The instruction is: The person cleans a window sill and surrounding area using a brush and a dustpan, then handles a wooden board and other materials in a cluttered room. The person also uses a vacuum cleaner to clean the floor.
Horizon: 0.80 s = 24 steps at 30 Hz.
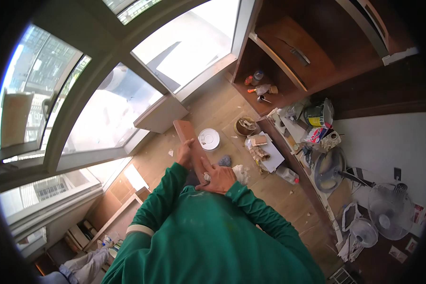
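A long reddish-brown wooden board (184, 128) slants from the window side toward my body. My left hand (186, 152) wraps around its edge about midway, fingers closed. Close to the board's near end, my right hand (221, 179) presses on it, with a small whitish crumpled wad (207, 176) at its fingertips. A round white lid or tub (208, 139) stands on the floor just beyond the board. Beside my right hand lie a grey lump (225, 161) and white crumpled material (241, 174). What supports the board's near end is hidden.
On the floor to the right stand an open brown tin (245, 126), a white sheet (272, 158) with scraps, and a clear bottle (287, 174). A brown cabinet (288, 57) rises beyond. Fans (390, 210) and a paint bucket (319, 113) crowd the right side. Windows (111, 109) line the left.
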Tool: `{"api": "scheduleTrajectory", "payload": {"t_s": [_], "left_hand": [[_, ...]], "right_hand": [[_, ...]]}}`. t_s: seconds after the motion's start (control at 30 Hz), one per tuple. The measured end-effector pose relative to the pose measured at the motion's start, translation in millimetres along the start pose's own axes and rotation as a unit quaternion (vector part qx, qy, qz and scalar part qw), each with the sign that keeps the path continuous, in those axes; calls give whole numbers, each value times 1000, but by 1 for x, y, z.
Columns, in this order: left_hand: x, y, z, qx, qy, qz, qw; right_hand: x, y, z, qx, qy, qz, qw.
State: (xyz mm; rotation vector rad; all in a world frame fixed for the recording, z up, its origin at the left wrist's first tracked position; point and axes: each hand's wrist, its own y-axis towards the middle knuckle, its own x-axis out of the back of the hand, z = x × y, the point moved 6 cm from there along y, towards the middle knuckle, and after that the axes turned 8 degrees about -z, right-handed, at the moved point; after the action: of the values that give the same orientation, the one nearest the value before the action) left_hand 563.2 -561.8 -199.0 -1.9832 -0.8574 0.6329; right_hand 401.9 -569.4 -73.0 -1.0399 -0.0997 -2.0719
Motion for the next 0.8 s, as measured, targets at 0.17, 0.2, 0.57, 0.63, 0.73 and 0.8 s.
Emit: {"api": "scheduleTrajectory", "payload": {"t_s": [0.17,0.2,0.57,0.63,0.73,0.8], "left_hand": [[-46,15,-38,28,113,79,990],[-66,12,-43,41,196,114,973],[-72,226,-8,-12,596,284,751],[-123,195,11,-11,633,318,706],[-174,160,37,-32,672,378,636],[-200,140,45,-49,687,407,600]], "right_hand": [[2,28,-37,-40,16,-119,992],[11,28,-50,-56,27,-162,985],[-88,-134,-148,-635,215,-252,698],[-158,-170,-121,-703,248,-341,573],[-250,-201,-59,-763,294,-406,407],[-289,-201,6,-783,345,-423,298]]}}
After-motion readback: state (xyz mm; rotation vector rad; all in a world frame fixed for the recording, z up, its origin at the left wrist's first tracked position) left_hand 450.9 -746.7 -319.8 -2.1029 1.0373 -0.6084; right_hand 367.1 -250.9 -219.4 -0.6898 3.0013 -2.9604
